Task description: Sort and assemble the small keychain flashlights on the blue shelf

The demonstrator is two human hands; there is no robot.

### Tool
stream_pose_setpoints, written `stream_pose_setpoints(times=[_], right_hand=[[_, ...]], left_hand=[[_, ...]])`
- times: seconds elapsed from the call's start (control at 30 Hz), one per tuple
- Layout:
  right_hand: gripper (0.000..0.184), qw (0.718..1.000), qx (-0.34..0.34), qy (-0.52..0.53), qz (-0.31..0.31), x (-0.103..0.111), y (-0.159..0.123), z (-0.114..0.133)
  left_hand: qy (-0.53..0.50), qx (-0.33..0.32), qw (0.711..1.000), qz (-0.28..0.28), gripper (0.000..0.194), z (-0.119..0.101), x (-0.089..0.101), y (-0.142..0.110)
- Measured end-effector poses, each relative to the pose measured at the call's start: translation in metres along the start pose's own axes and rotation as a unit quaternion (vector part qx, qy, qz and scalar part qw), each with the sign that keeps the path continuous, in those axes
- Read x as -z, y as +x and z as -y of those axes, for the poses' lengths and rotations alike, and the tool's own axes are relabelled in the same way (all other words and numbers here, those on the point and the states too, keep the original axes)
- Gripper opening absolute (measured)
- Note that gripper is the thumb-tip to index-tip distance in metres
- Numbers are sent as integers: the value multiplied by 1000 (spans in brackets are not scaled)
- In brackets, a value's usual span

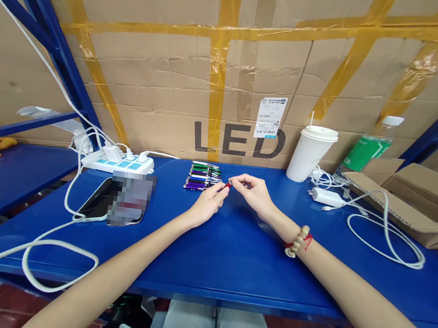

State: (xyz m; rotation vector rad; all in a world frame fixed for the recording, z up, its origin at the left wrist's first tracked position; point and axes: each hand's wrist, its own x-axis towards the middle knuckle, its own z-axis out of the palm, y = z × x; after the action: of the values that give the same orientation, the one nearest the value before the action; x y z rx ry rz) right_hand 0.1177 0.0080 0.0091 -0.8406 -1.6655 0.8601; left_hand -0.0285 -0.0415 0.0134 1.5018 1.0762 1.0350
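My left hand (208, 205) is closed around a slim red metallic pen-like tube (228, 185), with its end showing past the fingertips. Close to that end, my right hand (253, 191) has thumb and forefinger pinched together; what lies between them is too small to make out. Just left of my hands, several slim metallic tubes (197, 179) in green, purple, silver and blue lie side by side in a row on the blue table (229, 263). Small metal clasps show at their right ends, partly hidden by my left hand.
At left are a white power strip (137, 165) with plugs and cables and a phone (98, 198) beside a blurred-out patch. On the right stand a white paper cup (310, 154), a green-labelled bottle (367, 149), a white charger (326, 197) and an open cardboard box (413, 202).
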Motion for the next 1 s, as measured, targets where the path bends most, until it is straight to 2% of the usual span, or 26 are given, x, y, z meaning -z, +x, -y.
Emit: stream_pose_setpoints(times=[0.13, 0.37, 0.5, 0.6, 0.7, 0.77, 0.9, 1.0], right_hand=[[33, 1000, -8, 11, 7, -1, 0, 1], [40, 1000, -19, 10, 13, -1, 1, 2], [44, 999, -41, 25, 22, 6, 5, -1], [43, 999, -53, 7, 7, 16, 10, -7], [34, 996, -18, -77, -44, 29, 15, -15], [26, 984, 8, -166, -59, 38, 17, -19], [16, 939, 9, -342, -24, 49, 13, -20], [15, 915, -20, -403, 7, 49, 9, -20]], left_hand=[[-45, 25, 999, 9, 32, -6, 0, -1], [-64, 39, 997, 31, 34, -9, 2, -1], [-81, 55, 993, 69, 34, -11, 3, -3], [-85, 42, 994, 54, 33, -12, 2, -3], [-62, 23, 998, 15, 30, -10, 1, -2], [-26, 18, 999, -17, 27, -9, 1, -1], [25, 7, 997, -72, 21, -5, 2, 0], [54, -17, 993, -99, 20, -2, 4, 1]])
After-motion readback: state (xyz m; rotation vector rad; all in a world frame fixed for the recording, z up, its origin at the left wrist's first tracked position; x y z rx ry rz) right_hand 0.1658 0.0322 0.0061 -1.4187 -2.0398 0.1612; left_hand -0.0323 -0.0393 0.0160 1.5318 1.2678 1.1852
